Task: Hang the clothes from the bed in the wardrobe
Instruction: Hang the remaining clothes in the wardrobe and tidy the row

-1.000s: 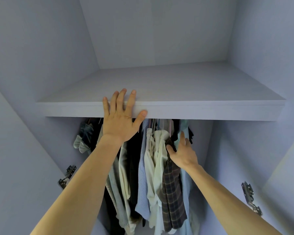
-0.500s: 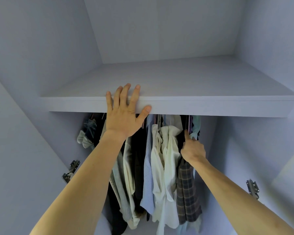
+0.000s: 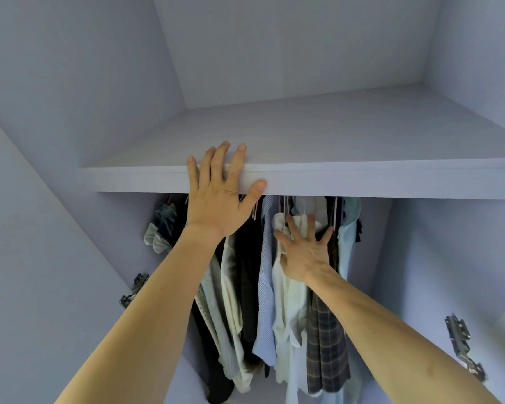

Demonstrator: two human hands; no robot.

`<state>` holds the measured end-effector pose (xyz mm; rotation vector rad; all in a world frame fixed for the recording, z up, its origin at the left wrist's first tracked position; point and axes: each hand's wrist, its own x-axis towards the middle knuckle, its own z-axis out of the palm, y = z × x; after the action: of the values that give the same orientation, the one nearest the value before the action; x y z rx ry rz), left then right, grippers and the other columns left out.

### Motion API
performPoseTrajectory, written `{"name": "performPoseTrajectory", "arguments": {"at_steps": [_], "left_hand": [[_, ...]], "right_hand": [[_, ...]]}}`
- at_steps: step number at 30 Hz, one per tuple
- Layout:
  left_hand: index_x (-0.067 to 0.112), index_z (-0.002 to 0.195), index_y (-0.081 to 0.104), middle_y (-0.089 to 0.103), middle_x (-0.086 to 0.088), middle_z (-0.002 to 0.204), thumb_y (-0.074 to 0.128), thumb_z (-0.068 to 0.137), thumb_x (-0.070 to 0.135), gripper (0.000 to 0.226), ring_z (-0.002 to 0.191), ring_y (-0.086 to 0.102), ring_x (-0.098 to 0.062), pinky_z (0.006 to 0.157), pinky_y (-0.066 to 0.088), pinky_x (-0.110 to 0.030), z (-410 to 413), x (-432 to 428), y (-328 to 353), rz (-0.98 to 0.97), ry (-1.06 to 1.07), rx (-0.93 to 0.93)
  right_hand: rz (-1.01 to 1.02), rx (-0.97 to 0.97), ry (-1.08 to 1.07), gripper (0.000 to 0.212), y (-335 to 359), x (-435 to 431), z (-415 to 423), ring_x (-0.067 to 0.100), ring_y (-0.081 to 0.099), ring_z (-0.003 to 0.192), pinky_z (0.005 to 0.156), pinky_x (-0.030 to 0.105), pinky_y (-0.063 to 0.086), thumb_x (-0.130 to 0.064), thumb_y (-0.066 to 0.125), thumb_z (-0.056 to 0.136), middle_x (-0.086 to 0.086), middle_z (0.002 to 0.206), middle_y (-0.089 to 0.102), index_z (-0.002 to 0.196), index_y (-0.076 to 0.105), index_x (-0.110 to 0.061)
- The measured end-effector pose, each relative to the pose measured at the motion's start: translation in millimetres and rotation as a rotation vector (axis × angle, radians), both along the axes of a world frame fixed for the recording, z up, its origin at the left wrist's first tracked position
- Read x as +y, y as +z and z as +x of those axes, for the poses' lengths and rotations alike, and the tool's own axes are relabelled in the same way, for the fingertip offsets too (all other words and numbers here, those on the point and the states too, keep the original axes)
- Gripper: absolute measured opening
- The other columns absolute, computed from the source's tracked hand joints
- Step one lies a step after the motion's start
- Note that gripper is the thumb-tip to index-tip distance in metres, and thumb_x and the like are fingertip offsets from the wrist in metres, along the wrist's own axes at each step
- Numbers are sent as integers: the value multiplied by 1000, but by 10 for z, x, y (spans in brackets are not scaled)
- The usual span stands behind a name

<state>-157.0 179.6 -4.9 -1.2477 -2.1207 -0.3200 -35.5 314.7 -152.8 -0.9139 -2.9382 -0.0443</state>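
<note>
The shelf (image 3: 362,179) hides the tops of the hanging clothes (image 3: 263,287), whose hems leave the bottom edge. The right hand (image 3: 303,252) is blurred at the fingertips.

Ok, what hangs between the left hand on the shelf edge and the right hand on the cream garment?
In the head view, a black garment and a blue striped shirt hang between the left hand and the right hand.

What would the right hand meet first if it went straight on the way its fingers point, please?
Most likely the cream shirt: the right hand points spread fingers up into its top, just below the shelf. Depth is unclear, so it may already be touching the cloth.
</note>
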Motion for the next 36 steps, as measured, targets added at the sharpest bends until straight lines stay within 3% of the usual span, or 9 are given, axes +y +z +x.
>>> {"name": "performPoseTrajectory", "arguments": {"at_steps": [5,10,14,17,22,27,30,32,36], "left_hand": [[31,157,-2,11,-5,164,19,98,67,72,153,4,-28,122,-1,-54,33,-74,44,-54,-18,-41],[37,157,-12,-13,5,166,35,100,54,75,153,-11,-20,123,-1,-50,81,-516,-40,-79,-14,-182],[40,158,2,-11,6,166,43,99,52,72,154,-8,-22,123,6,-54,149,-1136,-329,-180,105,-434],[40,156,18,-7,10,166,44,97,59,67,153,-3,-18,124,6,-49,346,-1775,-643,-71,132,-652],[40,154,26,5,11,166,43,96,60,64,153,3,-16,124,11,-43,968,-3078,-1223,22,278,-818],[42,152,30,20,10,164,22,81,81,82,153,9,-17,122,17,-47,1874,-4467,-1840,-64,541,-900],[41,153,30,24,8,163,26,88,75,73,153,10,-17,122,15,-46,2541,-5193,-2153,-89,697,-985],[40,153,29,25,7,163,34,95,67,65,153,11,-18,122,14,-45,2995,-5623,-2313,-72,804,-1042],[36,152,35,33,5,159,13,78,73,86,149,24,-19,120,24,-40,3930,-6391,-2586,-61,1012,-1174]], "right_hand": [[-83,-20,-64,85,-44,68,264,42,-13,150,114,72,5,-20,49,92,-7,164,-22,157,-5,-36],[-210,-55,-10,69,83,-15,391,43,-9,150,115,71,4,-51,38,101,-10,166,-14,157,-1,-39],[-321,36,4,60,226,-314,543,37,0,152,118,65,10,-54,35,101,-8,167,6,156,20,-35],[-385,176,82,54,227,-812,766,25,13,152,120,55,15,-56,38,101,-6,164,22,150,38,-33],[-622,447,274,47,87,-1991,1295,8,24,148,119,25,21,-52,47,99,-14,154,40,141,53,-32],[-626,370,493,53,-108,-3075,1645,-2,29,143,119,25,27,-65,39,93,-21,147,46,135,59,-39],[-567,276,669,50,-219,-3671,1816,7,38,141,116,26,29,-59,38,92,-15,143,54,129,64,-37],[-542,217,775,47,-340,-4037,1935,14,45,137,114,37,37,-54,40,92,-11,140,59,128,66,-37],[-496,94,975,43,-587,-4775,2232,15,49,136,112,42,41,-50,46,92,-11,139,59,130,63,-39]]}}
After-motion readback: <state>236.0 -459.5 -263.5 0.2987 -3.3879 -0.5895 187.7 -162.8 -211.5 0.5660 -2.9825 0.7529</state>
